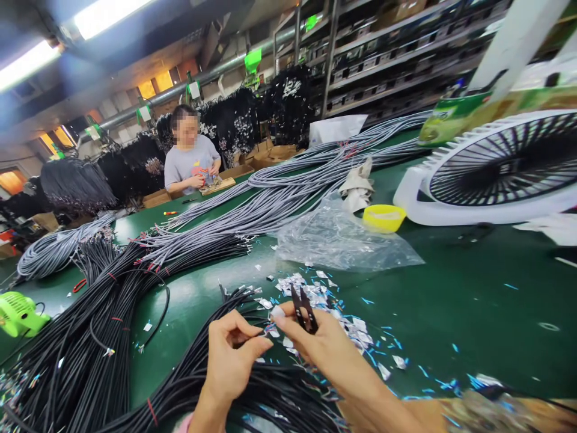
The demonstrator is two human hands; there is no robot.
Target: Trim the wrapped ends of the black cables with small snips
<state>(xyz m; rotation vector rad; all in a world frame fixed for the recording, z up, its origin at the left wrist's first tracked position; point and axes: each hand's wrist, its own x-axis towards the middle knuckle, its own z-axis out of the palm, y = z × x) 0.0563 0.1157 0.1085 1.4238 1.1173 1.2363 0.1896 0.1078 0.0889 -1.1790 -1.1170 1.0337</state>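
Note:
My left hand [231,355] is closed in a pinch on the end of a black cable, where thin coloured wires [270,329] show at the fingertips. Black thread snips [305,311] lie in my right hand [331,352], their blades pointing up and away. The thumb and finger of that hand meet close to the wire ends; something whitish shows at their tips, too small to make out. Below and around both hands runs a bundle of black cables [279,391]. Foil scraps [311,291] and bits of blue wire are strewn just beyond the right hand.
More black cables [112,325] cover the left side of the green table [473,300]. Grey cables [252,210] stretch across its middle. A clear plastic bag [342,240], yellow bowl [384,218] and white fan [500,171] lie to the right. Opposite sits a co-worker [192,159].

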